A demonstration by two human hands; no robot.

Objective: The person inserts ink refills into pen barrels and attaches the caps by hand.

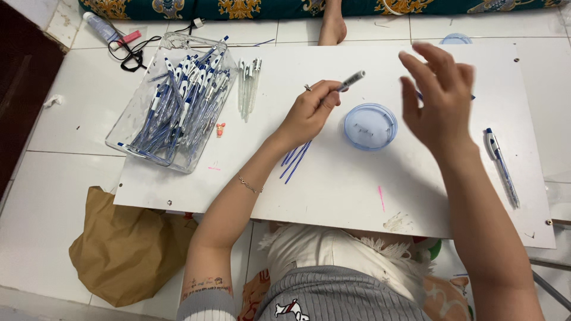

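Note:
My left hand point(310, 112) holds a clear pen barrel point(351, 79) by its end, above a white board point(333, 184) on my lap. Under that hand lie several thin blue ink refills point(295, 160). My right hand point(439, 98) hovers open over the board's right part, fingers spread, blurred, holding nothing I can see. Between the hands sits a small round blue plastic lid point(370, 126) with tiny parts in it. A finished blue and white pen point(501, 167) lies at the board's right edge.
A clear plastic tray point(137, 107) full of blue and white pens stands at the board's left end, with several clear barrels point(248, 86) beside it. A brown paper bag point(125, 249) lies on the tiled floor. A black cable point(131, 53) and a foot point(332, 27) are beyond the board.

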